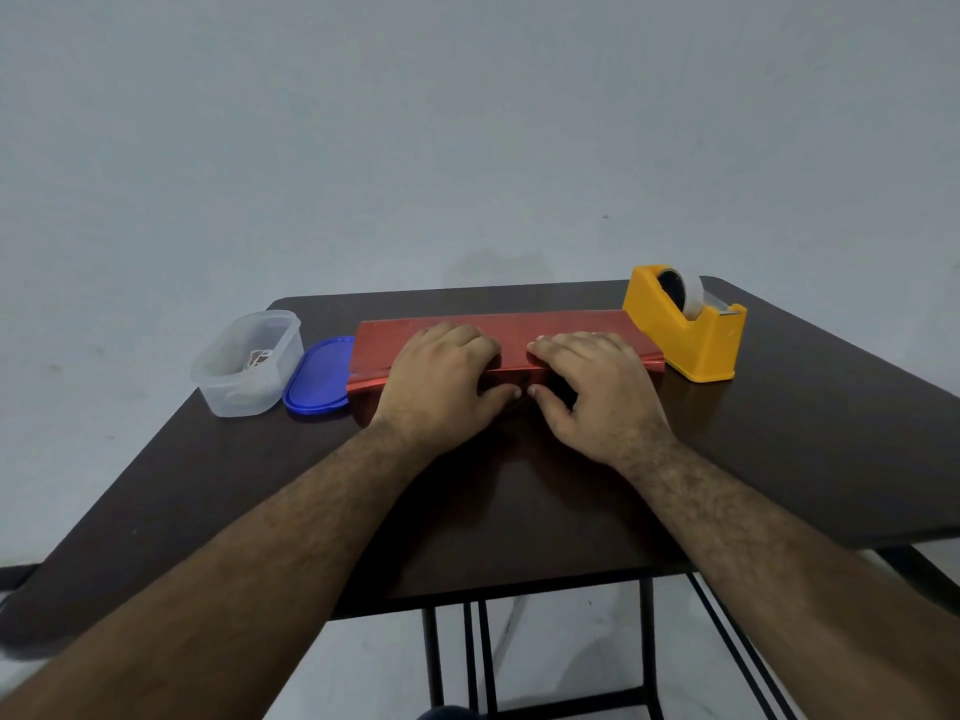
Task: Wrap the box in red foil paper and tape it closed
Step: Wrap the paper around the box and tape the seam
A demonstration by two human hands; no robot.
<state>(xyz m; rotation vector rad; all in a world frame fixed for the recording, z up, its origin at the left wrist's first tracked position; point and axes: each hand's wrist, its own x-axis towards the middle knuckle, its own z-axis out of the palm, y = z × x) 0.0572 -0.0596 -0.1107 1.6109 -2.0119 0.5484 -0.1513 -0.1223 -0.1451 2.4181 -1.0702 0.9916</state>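
I am pressing my left hand (441,379) and right hand (597,389) side by side on the red foil paper (374,350), fingers curling over its fold, mid-table (208,485); the box is hidden. A yellow tape dispenser (685,330) is sitting just right.

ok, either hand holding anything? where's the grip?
Both hands, left hand and right hand, press the red foil paper at its middle; thumbs under its near edge.
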